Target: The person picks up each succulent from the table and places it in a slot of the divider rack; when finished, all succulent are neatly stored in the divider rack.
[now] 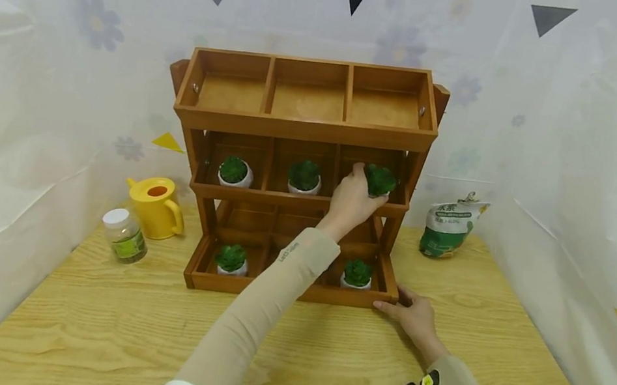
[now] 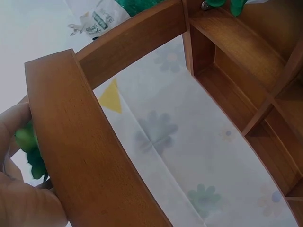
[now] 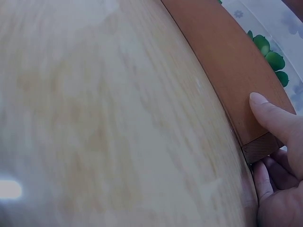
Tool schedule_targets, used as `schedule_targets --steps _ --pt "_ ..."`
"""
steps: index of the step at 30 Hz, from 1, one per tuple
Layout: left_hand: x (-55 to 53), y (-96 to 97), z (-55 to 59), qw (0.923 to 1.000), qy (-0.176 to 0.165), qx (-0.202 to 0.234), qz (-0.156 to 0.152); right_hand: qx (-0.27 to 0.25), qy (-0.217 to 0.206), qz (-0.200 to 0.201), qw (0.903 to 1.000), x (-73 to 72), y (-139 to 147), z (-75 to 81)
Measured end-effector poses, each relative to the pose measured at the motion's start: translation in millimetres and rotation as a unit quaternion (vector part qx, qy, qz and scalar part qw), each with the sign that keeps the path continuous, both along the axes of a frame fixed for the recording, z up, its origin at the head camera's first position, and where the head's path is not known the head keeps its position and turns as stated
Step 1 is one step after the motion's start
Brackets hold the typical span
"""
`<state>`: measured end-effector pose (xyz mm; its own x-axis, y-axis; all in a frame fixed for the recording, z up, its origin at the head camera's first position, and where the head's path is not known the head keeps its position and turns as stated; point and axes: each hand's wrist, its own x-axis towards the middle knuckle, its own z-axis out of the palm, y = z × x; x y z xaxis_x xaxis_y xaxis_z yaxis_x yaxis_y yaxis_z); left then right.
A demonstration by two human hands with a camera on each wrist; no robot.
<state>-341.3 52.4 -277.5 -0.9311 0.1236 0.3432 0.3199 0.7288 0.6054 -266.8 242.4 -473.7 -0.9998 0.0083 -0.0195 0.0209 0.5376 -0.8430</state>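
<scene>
My left hand [image 1: 352, 200] reaches into the right compartment of the middle tier of a brown wooden plant stand [image 1: 305, 129]. It grips a small potted succulent [image 1: 380, 181] from its left side; the white pot is mostly hidden. In the left wrist view, the left hand [image 2: 23, 203] and green leaves [image 2: 29, 142] show past a wooden board. My right hand [image 1: 414, 319] holds the stand's lower right front corner. In the right wrist view, its thumb [image 3: 272, 113] lies on the front board [image 3: 227, 61] and its fingers curl round the end.
Two potted succulents [image 1: 234, 171] stand in the middle tier's other compartments. The bottom tier holds a left plant [image 1: 231, 259] and a right plant [image 1: 357, 274]. A yellow watering can [image 1: 157, 209] and a lidded jar [image 1: 126, 236] stand left; a clipped green-and-white bag [image 1: 450, 227] stands right.
</scene>
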Motion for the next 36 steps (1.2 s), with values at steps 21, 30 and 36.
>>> schedule_targets --steps 21,30,36 --pt "1.2 1.1 -1.5 0.9997 -0.013 -0.018 0.013 0.006 0.002 -0.002 1.0000 1.1 -2.1 1.2" --pt "4.4 1.3 -1.1 0.9994 -0.009 -0.030 0.014 0.004 -0.001 0.003 1.0000 1.8 -1.4 1.7" --pt "7.9 -1.5 -2.9 0.9999 -0.002 -0.011 0.001 0.004 -0.004 -0.002 1.0000 1.7 -1.6 1.0"
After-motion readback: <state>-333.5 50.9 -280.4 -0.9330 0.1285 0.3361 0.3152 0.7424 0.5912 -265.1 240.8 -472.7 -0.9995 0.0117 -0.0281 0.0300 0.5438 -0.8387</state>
